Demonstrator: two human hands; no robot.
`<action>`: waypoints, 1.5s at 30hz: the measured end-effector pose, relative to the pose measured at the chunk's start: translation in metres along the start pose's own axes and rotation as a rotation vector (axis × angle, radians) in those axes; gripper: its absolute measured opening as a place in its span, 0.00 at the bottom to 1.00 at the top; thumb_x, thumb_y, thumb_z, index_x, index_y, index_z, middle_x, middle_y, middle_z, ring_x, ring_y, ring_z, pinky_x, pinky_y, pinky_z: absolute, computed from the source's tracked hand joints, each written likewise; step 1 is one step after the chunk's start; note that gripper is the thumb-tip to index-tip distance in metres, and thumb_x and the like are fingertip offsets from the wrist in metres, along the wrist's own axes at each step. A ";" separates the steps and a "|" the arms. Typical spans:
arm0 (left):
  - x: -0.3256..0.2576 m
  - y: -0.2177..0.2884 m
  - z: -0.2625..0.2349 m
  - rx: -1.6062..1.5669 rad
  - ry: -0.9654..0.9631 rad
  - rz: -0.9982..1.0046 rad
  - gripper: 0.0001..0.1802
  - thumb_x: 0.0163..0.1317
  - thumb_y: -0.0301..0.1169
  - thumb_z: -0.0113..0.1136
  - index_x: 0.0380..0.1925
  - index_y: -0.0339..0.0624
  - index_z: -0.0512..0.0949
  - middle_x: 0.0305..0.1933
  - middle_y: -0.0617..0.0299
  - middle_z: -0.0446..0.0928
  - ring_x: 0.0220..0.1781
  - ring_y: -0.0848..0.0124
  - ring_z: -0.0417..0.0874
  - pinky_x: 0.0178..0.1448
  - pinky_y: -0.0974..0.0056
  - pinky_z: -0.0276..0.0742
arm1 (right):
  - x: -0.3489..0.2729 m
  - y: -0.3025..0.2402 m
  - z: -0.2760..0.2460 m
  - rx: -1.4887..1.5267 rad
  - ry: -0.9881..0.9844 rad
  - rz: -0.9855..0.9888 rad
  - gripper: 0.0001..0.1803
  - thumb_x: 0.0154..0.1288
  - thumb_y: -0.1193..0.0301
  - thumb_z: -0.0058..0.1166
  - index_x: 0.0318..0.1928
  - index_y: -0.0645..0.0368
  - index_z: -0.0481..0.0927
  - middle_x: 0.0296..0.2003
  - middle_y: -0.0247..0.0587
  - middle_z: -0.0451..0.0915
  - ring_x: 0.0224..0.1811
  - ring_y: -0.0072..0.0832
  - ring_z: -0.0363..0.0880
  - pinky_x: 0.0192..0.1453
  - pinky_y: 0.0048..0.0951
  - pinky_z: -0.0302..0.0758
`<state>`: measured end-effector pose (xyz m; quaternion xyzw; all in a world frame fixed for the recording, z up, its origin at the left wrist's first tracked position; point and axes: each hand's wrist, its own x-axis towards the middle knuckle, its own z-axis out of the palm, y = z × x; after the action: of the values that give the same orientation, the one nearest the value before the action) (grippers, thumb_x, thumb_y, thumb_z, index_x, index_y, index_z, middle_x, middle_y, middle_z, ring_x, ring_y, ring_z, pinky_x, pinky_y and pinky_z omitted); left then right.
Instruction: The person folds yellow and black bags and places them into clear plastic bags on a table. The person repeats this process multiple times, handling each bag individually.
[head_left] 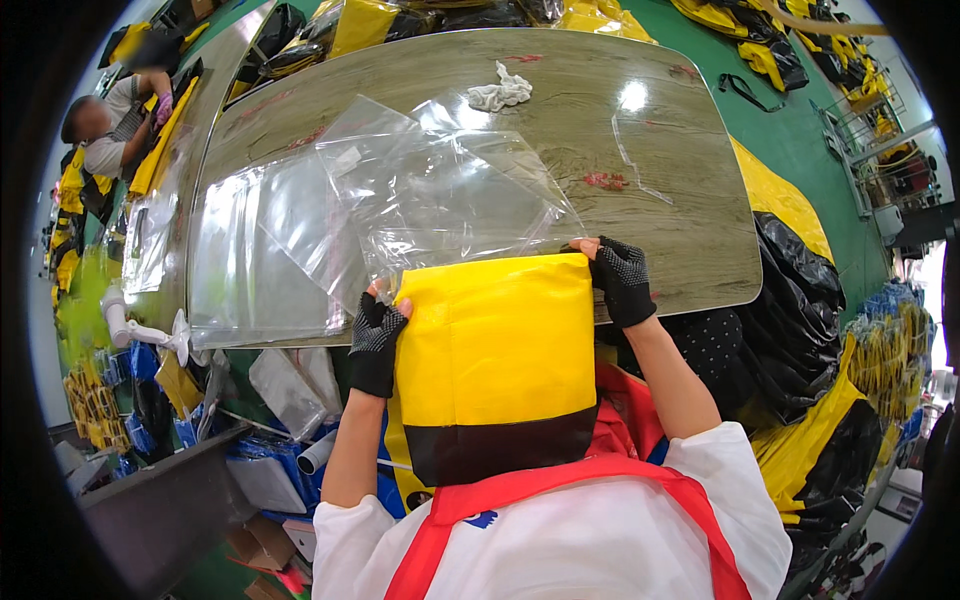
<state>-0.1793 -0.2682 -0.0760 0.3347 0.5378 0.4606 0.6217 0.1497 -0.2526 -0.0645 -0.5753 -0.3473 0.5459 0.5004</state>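
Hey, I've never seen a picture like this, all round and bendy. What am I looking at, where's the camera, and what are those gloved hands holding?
This is one picture from a wide fisheye camera worn on a person's head, looking down at their own two hands. The lens bends straight edges, so the table looks curved. There is no machine here. The left hand and right hand wear dark dotted gloves with the fingertips bare. Together they hold a folded yellow and black item by its top corners, at the mouth of a clear plastic bag. More clear bags lie flat on the table, with a crumpled white cloth farther back. Heaps of yellow and black goods surround the table. Another person works at the far left.
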 end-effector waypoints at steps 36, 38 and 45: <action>-0.028 -0.020 -0.052 -0.171 0.015 -0.066 0.32 0.58 0.35 0.59 0.60 0.34 0.61 0.55 0.56 0.71 0.54 0.68 0.71 0.58 0.68 0.66 | -0.050 0.029 0.015 -1.281 -0.205 -0.819 0.03 0.51 0.69 0.52 0.26 0.53 0.78 0.21 0.44 0.75 0.26 0.44 0.75 0.28 0.41 0.71; -0.033 -0.009 -0.045 -0.197 -0.013 -0.087 0.32 0.58 0.34 0.59 0.60 0.35 0.62 0.55 0.56 0.71 0.55 0.67 0.72 0.59 0.67 0.66 | -0.059 0.028 0.004 -1.273 -0.356 -0.658 0.05 0.48 0.69 0.53 0.29 0.53 0.78 0.25 0.43 0.76 0.28 0.43 0.76 0.29 0.41 0.72; -0.031 -0.005 -0.017 0.229 0.105 -0.014 0.22 0.53 0.37 0.65 0.44 0.34 0.75 0.37 0.62 0.79 0.37 0.73 0.76 0.45 0.69 0.71 | -0.044 -0.002 0.023 0.224 -0.234 0.194 0.17 0.63 0.67 0.53 0.50 0.59 0.69 0.42 0.33 0.74 0.39 0.20 0.73 0.43 0.23 0.70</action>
<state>-0.1949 -0.2999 -0.0733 0.3753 0.6208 0.4089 0.5536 0.1207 -0.2888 -0.0481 -0.4794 -0.2830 0.6899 0.4627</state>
